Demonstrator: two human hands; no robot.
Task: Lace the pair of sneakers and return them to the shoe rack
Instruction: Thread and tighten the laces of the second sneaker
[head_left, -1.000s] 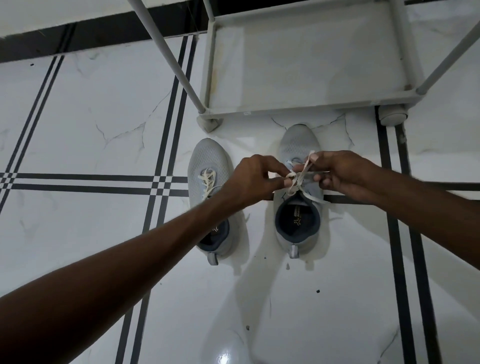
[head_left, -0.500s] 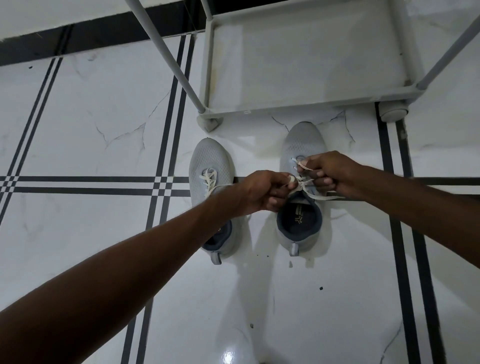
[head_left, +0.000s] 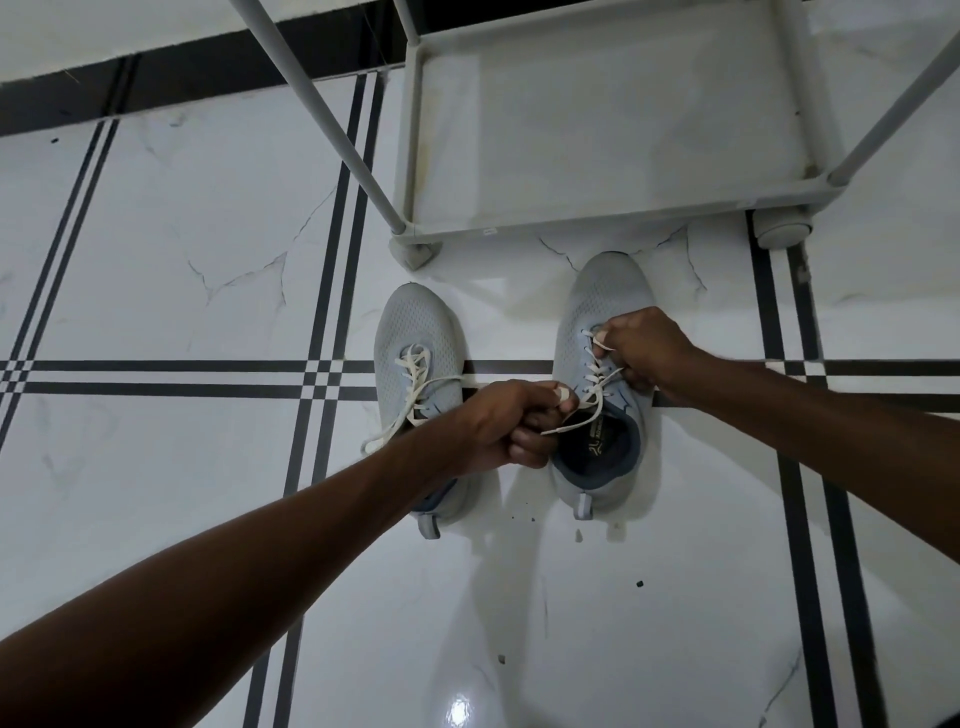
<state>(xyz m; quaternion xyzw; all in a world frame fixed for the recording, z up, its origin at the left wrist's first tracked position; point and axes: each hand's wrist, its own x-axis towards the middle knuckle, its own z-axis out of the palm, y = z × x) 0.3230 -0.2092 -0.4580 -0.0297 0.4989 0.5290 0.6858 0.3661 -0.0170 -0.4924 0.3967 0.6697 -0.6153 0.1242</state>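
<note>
Two light grey sneakers stand side by side on the tiled floor, toes toward the rack. The left sneaker has its white lace hanging loose over its left side. On the right sneaker, the white lace crosses through the eyelets. My left hand is closed on one lace end beside that shoe's opening. My right hand grips the lace near the upper eyelets on the shoe's right side. My left forearm covers the heel part of the left sneaker.
The white shoe rack stands just beyond the toes, its bottom shelf bare, with a slanted leg at left and a foot at right. Glossy white floor tiles with black stripes surround the shoes; small dark specks lie near the heels.
My hands have drawn apart along the right sneaker: the left one pulled back toward the heel with a lace end, the right one moved forward to the eyelets. The lace lies flatter.
</note>
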